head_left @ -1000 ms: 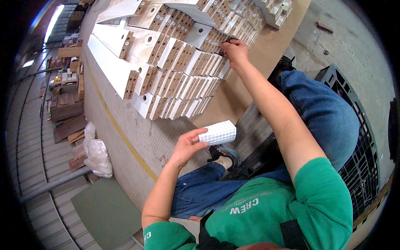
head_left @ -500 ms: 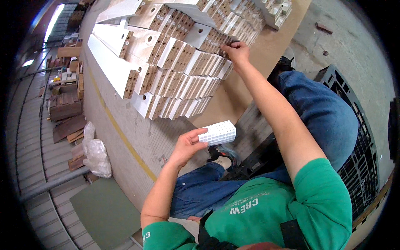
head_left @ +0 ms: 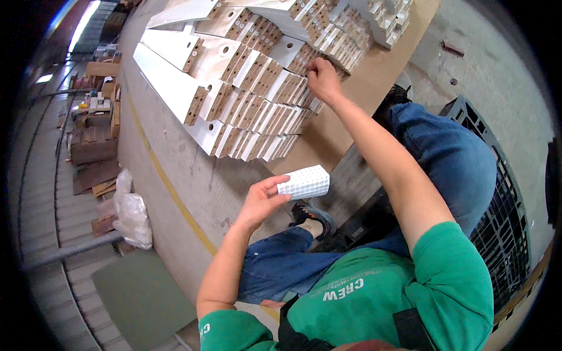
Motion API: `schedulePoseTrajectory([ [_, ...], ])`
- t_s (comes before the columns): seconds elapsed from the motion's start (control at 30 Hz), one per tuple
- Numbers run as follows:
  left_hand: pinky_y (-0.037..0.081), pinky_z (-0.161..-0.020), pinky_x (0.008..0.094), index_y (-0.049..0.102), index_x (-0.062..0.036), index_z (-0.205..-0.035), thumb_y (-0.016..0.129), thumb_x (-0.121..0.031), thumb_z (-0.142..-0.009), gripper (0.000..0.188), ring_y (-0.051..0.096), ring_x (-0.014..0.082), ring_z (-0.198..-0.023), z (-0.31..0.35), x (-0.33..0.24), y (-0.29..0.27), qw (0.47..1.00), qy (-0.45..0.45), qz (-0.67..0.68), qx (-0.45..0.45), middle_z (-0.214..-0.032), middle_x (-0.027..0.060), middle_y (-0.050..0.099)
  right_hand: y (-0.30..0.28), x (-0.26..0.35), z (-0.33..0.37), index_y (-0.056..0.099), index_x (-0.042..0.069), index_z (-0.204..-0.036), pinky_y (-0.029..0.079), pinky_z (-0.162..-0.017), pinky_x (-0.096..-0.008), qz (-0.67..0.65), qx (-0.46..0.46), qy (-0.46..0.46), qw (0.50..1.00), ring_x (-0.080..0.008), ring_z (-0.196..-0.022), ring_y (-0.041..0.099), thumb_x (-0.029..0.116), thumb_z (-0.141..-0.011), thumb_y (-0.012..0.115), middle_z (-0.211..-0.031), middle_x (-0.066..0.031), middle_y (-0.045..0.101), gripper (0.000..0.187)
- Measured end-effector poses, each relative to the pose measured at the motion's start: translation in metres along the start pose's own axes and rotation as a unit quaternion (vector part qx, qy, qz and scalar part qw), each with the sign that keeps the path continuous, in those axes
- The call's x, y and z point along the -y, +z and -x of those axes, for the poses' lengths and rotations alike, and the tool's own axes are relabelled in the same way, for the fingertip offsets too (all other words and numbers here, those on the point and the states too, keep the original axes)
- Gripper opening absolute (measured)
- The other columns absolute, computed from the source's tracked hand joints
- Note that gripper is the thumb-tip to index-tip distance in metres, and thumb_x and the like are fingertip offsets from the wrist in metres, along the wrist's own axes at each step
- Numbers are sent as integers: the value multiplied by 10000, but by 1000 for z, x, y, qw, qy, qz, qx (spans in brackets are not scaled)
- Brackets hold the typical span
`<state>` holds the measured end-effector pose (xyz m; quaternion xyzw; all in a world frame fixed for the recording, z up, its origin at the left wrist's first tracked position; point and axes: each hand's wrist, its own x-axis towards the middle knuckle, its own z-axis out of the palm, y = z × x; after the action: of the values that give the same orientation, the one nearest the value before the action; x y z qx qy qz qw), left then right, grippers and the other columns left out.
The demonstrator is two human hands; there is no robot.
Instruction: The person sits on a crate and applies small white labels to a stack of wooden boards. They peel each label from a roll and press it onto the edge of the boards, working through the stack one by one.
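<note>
Well forward, right fingers (head_left: pixel 317 65) curled at boards (head_left: pixel 268 77)

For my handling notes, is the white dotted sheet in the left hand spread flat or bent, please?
Bent: the white dotted sheet in the left hand shows two dotted faces meeting at an angle.

The person over there wears a green short-sleeved shirt (head_left: pixel 377 295), white lettering (head_left: pixel 343 289) across its chest and more on its left sleeve (head_left: pixel 237 330). Black straps (head_left: pixel 411 327) cross the shirt; beyond it come blue jeans (head_left: pixel 439 143), then a dark shoe (head_left: pixel 301 215) with orange touches.
</note>
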<state>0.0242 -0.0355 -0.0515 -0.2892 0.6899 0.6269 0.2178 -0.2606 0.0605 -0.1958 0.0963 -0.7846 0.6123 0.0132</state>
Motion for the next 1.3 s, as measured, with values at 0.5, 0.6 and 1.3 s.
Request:
schedulePoseTrajectory([
  [0.5,508,-749,277,523,4,-1157,665,65,-723,461,601,160,-886,12,-13,-2,988,90,46,-116,-931,77,632,-35,15,-11,561,46,-1055,480,-728,-360,93,163,-32,982,-258,-838,626,138,-772,559,-890,-152,639,297],
  [0.6,497,-786,276,488,-5,-1247,596,54,-779,483,592,161,-916,20,-12,-4,988,84,78,-103,-987,76,625,-53,64,39,592,20,-948,448,-648,-265,57,202,-98,973,-121,-690,546,155,-844,549,-743,-41,599,175],
  [1.3,459,-737,260,655,2,-1034,626,-25,-735,301,587,135,-822,19,3,-10,982,75,16,-173,-911,72,653,-39,132,166,640,65,-948,501,-675,-385,125,369,-419,820,-298,-787,587,72,-707,593,-780,-111,593,246],
])
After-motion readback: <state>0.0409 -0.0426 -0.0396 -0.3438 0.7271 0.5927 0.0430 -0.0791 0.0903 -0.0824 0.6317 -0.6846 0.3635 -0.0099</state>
